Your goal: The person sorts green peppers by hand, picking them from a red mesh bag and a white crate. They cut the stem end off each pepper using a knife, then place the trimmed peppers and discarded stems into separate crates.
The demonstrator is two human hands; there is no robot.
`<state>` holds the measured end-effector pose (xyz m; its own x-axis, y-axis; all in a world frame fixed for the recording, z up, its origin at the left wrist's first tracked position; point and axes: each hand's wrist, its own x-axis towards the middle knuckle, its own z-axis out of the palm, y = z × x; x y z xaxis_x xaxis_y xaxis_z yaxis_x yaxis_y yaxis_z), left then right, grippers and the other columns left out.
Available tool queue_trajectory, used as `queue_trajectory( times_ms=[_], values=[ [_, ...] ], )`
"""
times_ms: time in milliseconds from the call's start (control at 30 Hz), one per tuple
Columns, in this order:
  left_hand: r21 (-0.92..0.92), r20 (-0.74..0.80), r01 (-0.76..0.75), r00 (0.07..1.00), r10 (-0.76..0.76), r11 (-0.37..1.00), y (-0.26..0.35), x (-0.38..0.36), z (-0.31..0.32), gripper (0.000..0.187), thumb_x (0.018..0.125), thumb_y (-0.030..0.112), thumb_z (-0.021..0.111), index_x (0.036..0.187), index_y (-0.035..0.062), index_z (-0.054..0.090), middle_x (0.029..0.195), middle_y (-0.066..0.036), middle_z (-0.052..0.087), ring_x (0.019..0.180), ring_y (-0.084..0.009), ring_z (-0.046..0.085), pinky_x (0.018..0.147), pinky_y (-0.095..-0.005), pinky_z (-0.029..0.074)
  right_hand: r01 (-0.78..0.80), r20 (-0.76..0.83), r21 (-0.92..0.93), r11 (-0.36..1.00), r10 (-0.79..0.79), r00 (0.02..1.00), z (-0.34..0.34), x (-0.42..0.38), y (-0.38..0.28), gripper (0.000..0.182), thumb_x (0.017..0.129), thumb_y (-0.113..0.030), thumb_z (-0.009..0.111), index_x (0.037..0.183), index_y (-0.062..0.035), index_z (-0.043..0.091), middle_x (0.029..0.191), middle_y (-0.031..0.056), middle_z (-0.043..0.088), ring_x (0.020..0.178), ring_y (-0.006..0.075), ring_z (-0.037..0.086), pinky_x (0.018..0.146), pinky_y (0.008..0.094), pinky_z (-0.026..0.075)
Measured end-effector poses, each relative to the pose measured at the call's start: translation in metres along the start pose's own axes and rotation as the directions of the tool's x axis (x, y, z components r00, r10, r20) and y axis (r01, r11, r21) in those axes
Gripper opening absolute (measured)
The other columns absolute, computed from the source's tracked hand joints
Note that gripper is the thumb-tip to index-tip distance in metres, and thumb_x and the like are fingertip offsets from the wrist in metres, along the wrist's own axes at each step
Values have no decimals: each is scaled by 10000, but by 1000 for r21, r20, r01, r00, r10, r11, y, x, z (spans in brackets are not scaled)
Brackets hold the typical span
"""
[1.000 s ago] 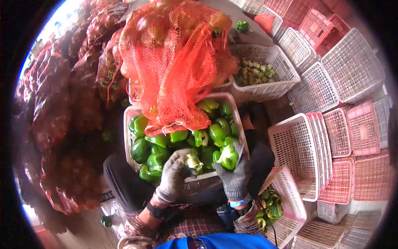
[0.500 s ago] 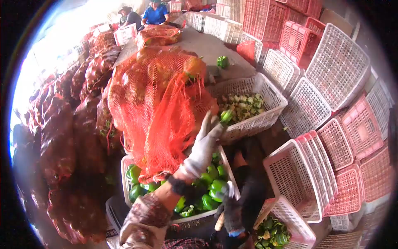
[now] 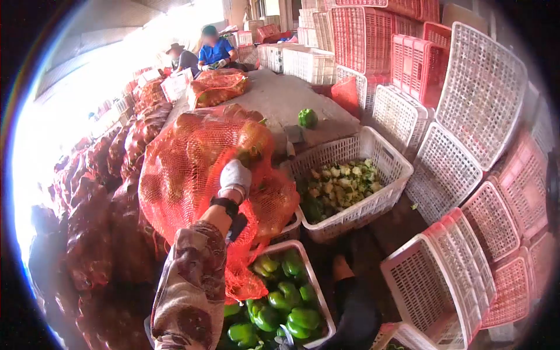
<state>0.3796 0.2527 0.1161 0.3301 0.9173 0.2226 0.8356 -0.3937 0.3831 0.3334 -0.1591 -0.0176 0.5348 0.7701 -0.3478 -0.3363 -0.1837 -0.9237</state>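
My left hand [image 3: 235, 178], in a pale glove with a dark band at the wrist, reaches over the mouth of a red mesh bag [image 3: 184, 160] full of peppers. Its fingers are bent down out of sight at the netting, so any grip is hidden. Below the bag, a white-rimmed crate [image 3: 312, 259] holds green peppers [image 3: 286, 296]. A thin blade [image 3: 286, 334] shows at the bottom edge over these peppers. Beside it is only a dark scrap that may be my right hand; its fingers cannot be made out.
A pale crate [image 3: 402, 169] of cut pepper pieces [image 3: 344, 179] stands right of the bag, with a lone green pepper [image 3: 307, 118] behind it. Empty crates [image 3: 434, 280] are stacked at right, filled bags [image 3: 87, 233] at left. Two people [image 3: 217, 49] sit far back.
My left hand has moved up and left from beside the crate of cut pieces to the bag; the small green piece at its fingers is gone. My right hand has dropped almost out of view.
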Motion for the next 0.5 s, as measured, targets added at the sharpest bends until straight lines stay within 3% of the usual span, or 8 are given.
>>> queue_trajectory(
  times_ms=[67,167,267,300,400,433,500],
  values=[
    [-173,-179,6,983,-38,985,14,-2,-7,385,863,232,533,1210,65,554,1045,-259,641,1042,-400,603,887,-475,472,61,-67,11,998,-60,996,-15,47,-15,307,998,-313,481,1185,-99,598,731,-24,612,534,70,511,481,233,385],
    [-88,-197,-216,961,195,972,50,-13,-31,489,834,185,587,1262,33,406,1056,-276,612,1022,-443,576,860,-488,470,138,-166,12,990,-134,977,-42,121,-39,316,997,-314,483,1206,-101,585,739,-25,612,534,70,509,480,230,385],
    [-90,-133,-377,922,364,922,40,39,0,481,816,159,615,1236,13,431,1104,-288,589,1061,-446,550,891,-481,458,161,-219,17,987,-153,964,-68,172,-54,326,996,-314,486,1228,-103,572,747,-26,613,534,69,507,480,228,385],
    [3,-98,-307,947,306,952,50,48,1,614,806,284,672,1301,40,402,1219,-291,538,1156,-434,525,951,-481,442,166,-229,18,986,-158,960,-75,182,-56,330,995,-315,487,1235,-103,567,750,-27,613,534,69,507,480,227,385],
    [-67,23,-255,966,257,965,76,67,-10,669,774,283,706,1303,27,385,1221,-291,539,1137,-422,547,927,-472,467,169,-244,27,985,-158,957,-91,206,-60,342,994,-315,489,1257,-105,554,758,-28,614,534,69,505,480,225,385],
    [-72,-223,-378,908,354,923,75,74,-2,565,766,292,710,1211,19,493,1109,-276,604,1052,-413,598,850,-461,500,168,-242,27,985,-156,958,-94,210,-60,347,994,-316,490,1264,-106,550,761,-28,614,534,69,504,480,224,385],
    [-110,-230,-338,923,307,934,67,71,4,480,757,302,710,1106,9,562,1047,-262,630,999,-401,620,807,-440,508,160,-232,34,987,-148,961,-97,211,-60,357,993,-316,492,1278,-107,541,766,-29,615,534,68,503,480,222,385]
  ],
)
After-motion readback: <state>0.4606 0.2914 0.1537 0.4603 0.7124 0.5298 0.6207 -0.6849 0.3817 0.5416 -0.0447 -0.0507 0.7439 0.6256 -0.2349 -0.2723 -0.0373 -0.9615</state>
